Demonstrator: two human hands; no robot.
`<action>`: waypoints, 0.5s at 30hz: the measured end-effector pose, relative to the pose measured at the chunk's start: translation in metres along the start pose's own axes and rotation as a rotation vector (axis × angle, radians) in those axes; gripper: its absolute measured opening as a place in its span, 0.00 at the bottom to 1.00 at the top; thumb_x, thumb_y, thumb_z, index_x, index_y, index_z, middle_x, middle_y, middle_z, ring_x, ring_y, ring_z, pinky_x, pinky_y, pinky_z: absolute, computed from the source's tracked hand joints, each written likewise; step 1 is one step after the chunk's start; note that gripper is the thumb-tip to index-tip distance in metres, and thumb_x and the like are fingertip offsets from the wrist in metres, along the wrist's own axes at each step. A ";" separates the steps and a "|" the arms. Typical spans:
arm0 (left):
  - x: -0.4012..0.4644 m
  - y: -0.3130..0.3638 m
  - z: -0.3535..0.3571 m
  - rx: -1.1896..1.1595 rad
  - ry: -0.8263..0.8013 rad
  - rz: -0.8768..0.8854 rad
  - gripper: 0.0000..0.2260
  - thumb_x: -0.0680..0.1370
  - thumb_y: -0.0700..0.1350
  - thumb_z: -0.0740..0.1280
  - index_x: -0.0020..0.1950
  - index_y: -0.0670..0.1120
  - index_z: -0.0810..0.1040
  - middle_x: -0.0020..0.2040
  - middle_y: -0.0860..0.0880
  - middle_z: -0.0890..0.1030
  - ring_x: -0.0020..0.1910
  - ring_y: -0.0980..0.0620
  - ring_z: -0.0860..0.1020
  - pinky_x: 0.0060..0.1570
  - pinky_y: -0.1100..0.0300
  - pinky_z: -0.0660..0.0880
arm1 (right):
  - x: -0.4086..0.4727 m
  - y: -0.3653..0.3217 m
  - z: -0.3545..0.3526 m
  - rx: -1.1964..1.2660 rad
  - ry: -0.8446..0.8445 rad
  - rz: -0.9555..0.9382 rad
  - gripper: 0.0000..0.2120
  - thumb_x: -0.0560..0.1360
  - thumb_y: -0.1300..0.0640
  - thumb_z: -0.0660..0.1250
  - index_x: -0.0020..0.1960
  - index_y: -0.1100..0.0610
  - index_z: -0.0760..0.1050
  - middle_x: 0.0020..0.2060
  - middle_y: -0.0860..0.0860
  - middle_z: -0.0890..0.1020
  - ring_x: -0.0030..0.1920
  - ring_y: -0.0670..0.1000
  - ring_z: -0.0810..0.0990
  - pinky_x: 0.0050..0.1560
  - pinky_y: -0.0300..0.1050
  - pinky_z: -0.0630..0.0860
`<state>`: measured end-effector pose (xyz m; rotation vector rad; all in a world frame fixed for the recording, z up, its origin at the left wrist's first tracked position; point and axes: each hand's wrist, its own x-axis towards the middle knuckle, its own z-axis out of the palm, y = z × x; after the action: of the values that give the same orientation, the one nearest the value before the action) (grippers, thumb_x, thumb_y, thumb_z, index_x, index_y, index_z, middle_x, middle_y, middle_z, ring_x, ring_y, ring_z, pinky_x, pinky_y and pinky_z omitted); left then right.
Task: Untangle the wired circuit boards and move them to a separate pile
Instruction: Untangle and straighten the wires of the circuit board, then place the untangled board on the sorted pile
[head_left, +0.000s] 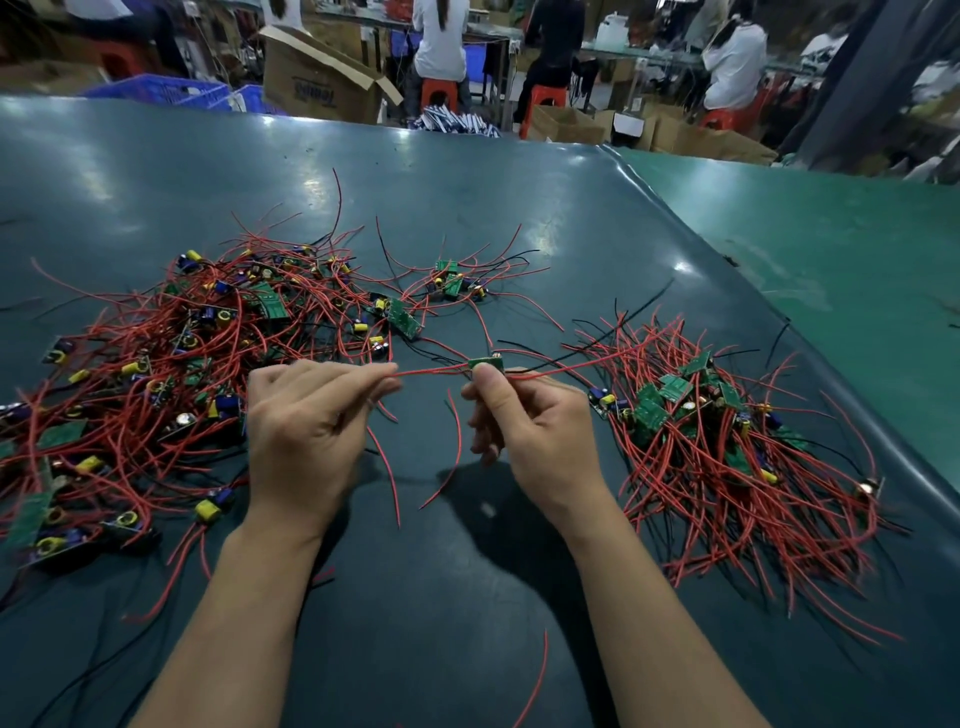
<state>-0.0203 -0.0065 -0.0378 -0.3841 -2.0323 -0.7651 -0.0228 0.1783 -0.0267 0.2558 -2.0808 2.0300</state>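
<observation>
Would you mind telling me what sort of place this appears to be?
Probably an electronics assembly workshop: piles of wired circuit boards on a green work mat, workers seated at benches behind, and cardboard cartons on the floor.

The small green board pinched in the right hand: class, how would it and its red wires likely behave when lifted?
The board probably feels light, since the right hand holds it by fingertips alone. Its red wires look floppy: free ends droop and curve. They may snag the left pile.

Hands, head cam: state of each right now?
Left hand: closed, pinching a red wire that runs to the board.
Right hand: closed, pinching a small green circuit board at its fingertips.
</observation>
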 end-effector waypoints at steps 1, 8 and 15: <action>0.000 -0.001 0.000 0.032 0.026 -0.030 0.06 0.75 0.42 0.73 0.49 0.42 0.86 0.42 0.47 0.85 0.40 0.45 0.81 0.44 0.42 0.73 | 0.000 0.000 0.001 -0.024 0.042 -0.035 0.12 0.79 0.56 0.67 0.39 0.59 0.82 0.28 0.54 0.79 0.25 0.51 0.77 0.23 0.41 0.73; -0.001 -0.011 0.005 0.239 0.076 -0.329 0.10 0.79 0.44 0.69 0.56 0.40 0.82 0.49 0.42 0.83 0.50 0.39 0.77 0.54 0.50 0.70 | 0.015 -0.006 -0.015 0.391 0.803 0.009 0.12 0.78 0.50 0.67 0.43 0.59 0.78 0.30 0.50 0.79 0.23 0.47 0.76 0.21 0.37 0.71; -0.002 -0.014 0.002 0.494 0.062 -0.638 0.15 0.77 0.45 0.66 0.63 0.44 0.78 0.63 0.41 0.76 0.65 0.37 0.68 0.61 0.44 0.64 | 0.019 0.000 -0.018 0.518 0.820 0.301 0.12 0.80 0.51 0.65 0.43 0.58 0.77 0.31 0.50 0.78 0.23 0.44 0.74 0.22 0.36 0.70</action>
<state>-0.0281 -0.0156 -0.0453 0.5873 -2.2085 -0.5908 -0.0408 0.1972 -0.0215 -0.7324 -1.1315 2.2547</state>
